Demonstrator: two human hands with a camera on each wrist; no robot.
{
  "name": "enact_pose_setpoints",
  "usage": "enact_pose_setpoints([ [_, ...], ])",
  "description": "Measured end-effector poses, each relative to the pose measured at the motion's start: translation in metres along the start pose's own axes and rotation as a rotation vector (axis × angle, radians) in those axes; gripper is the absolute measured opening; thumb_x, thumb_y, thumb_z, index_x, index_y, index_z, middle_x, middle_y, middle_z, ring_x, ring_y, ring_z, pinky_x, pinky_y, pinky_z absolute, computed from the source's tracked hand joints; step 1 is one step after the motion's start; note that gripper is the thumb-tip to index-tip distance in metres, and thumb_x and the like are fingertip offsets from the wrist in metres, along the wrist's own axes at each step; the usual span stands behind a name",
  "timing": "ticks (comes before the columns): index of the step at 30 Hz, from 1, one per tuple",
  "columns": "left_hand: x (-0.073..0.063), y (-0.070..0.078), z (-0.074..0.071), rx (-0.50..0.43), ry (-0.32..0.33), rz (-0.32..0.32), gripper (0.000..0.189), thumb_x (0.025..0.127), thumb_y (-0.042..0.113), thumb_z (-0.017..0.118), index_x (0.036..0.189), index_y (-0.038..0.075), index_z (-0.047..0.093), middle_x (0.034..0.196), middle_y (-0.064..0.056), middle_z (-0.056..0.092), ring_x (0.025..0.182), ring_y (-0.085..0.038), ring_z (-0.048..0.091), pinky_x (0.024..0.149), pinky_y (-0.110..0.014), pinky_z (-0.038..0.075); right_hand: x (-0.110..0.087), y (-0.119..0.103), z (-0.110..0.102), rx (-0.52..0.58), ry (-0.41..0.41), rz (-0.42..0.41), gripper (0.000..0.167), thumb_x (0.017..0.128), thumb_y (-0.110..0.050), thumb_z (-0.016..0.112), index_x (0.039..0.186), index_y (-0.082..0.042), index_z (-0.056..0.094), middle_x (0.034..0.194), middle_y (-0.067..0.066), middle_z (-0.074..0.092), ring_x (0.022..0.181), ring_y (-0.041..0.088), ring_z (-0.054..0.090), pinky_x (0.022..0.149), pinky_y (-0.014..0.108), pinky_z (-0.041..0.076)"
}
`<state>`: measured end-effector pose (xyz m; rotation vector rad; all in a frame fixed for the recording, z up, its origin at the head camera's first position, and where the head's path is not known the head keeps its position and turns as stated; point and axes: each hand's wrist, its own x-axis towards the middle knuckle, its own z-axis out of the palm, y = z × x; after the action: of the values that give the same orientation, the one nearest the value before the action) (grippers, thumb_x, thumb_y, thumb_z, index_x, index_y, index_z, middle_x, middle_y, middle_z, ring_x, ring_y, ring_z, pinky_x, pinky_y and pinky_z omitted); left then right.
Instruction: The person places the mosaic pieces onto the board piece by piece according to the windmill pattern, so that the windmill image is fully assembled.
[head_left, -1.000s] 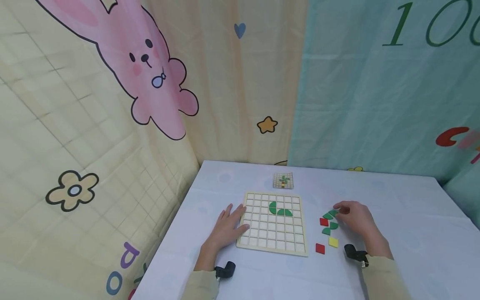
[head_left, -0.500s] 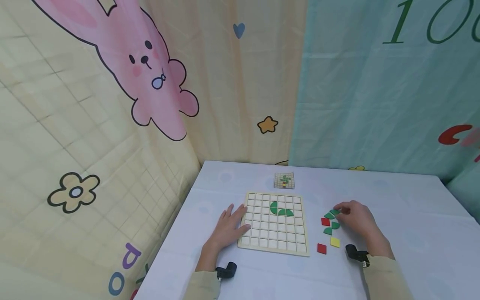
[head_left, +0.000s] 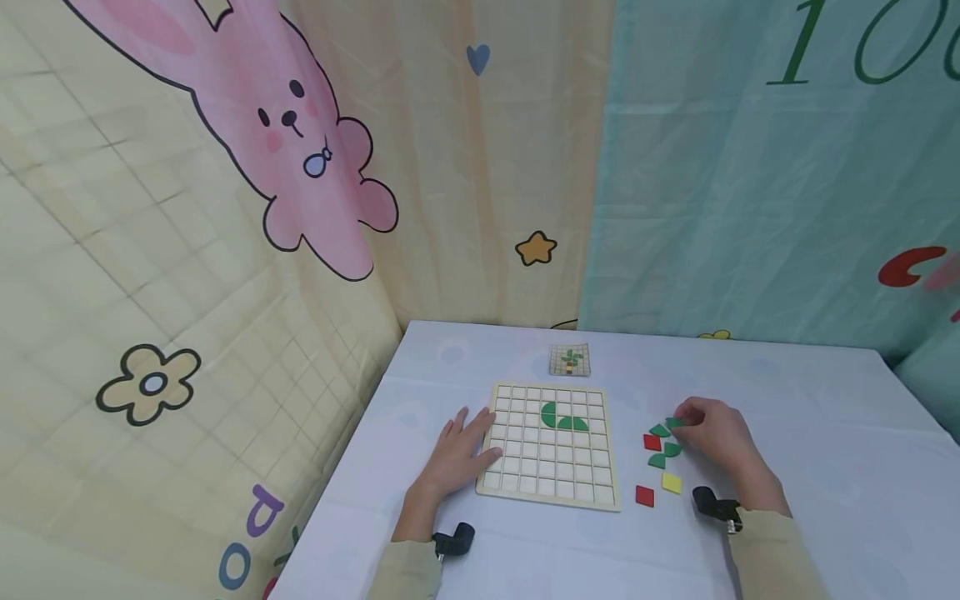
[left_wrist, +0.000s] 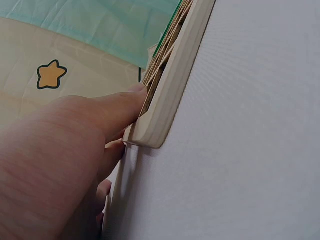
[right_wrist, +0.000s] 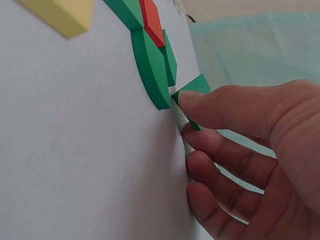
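Wide white table (head_left: 840, 450); left hand (head_left: 448, 457) spread at board (head_left: 536, 456) edge, right hand (head_left: 716, 435) pinching green piece (right_wrist: 198, 86)

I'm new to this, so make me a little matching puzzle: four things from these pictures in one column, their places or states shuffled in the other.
1. Left hand
2. Small card
3. Right hand
4. Yellow square

A. Pinching a green piece
B. Lying loose to the right of the gridded board
C. Touching the board's left edge
D. Lying beyond the board's far edge

Pairs: 1-C, 2-D, 3-A, 4-B
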<state>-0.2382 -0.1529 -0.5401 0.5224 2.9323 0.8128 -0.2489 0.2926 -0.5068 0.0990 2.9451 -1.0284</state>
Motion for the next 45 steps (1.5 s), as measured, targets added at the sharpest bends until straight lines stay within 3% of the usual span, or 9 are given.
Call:
enact_pose_setpoints([
  [9, 0.0, -0.001, 0.001, 0.007, 0.002, 0.006, 0.07, 0.1, 0.051, 0.054, 0.159, 0.02, 0.034, 0.165, 0.003, 0.027, 0.154, -0.031, 0.006, 0.123, -0.05, 0.005, -0.003, -0.003, -0.008, 0.025, -0.008, 0.048, 0.016, 0.09, -0.013, 0.075, 0.101, -0.004, 0.069, 0.093, 0.011, 0.065, 0.087, 0.029, 0.055, 0.07, 0.035, 0.051],
  [16, -0.001, 0.0, 0.0, -0.008, 0.007, 0.015, 0.068, 0.1, 0.048, 0.056, 0.158, 0.017, 0.036, 0.164, -0.001, 0.029, 0.154, -0.033, 0.007, 0.122, -0.053, 0.006, -0.003, -0.003, -0.011, 0.018, -0.015, 0.009, 0.03, 0.093, -0.009, 0.067, 0.123, -0.004, 0.069, 0.102, 0.015, 0.065, 0.09, 0.03, 0.056, 0.072, 0.037, 0.053],
  [22, -0.002, 0.002, -0.002, -0.028, 0.013, 0.019, 0.067, 0.101, 0.046, 0.056, 0.157, 0.015, 0.037, 0.164, -0.003, 0.03, 0.153, -0.035, 0.008, 0.122, -0.055, 0.006, -0.003, -0.008, -0.015, 0.032, -0.035, -0.019, 0.034, 0.095, -0.01, 0.066, 0.128, -0.006, 0.067, 0.106, 0.017, 0.064, 0.09, 0.03, 0.057, 0.07, 0.036, 0.054],
  [32, 0.0, 0.001, -0.002, -0.003, 0.018, 0.016, 0.066, 0.101, 0.046, 0.056, 0.157, 0.017, 0.038, 0.163, -0.003, 0.031, 0.153, -0.034, 0.008, 0.122, -0.054, 0.007, -0.005, -0.019, -0.005, 0.048, -0.016, -0.039, 0.028, 0.094, -0.007, 0.066, 0.122, -0.006, 0.069, 0.107, 0.017, 0.064, 0.093, 0.032, 0.057, 0.072, 0.037, 0.056],
  [45, 0.0, 0.0, 0.001, 0.003, 0.011, 0.001, 0.068, 0.1, 0.049, 0.054, 0.158, 0.019, 0.035, 0.164, 0.001, 0.028, 0.154, -0.031, 0.005, 0.123, -0.052, 0.005, -0.002, -0.039, 0.003, 0.033, -0.022, -0.067, 0.025, 0.096, -0.013, 0.065, 0.119, -0.006, 0.068, 0.093, 0.008, 0.066, 0.077, 0.023, 0.058, 0.066, 0.033, 0.053],
])
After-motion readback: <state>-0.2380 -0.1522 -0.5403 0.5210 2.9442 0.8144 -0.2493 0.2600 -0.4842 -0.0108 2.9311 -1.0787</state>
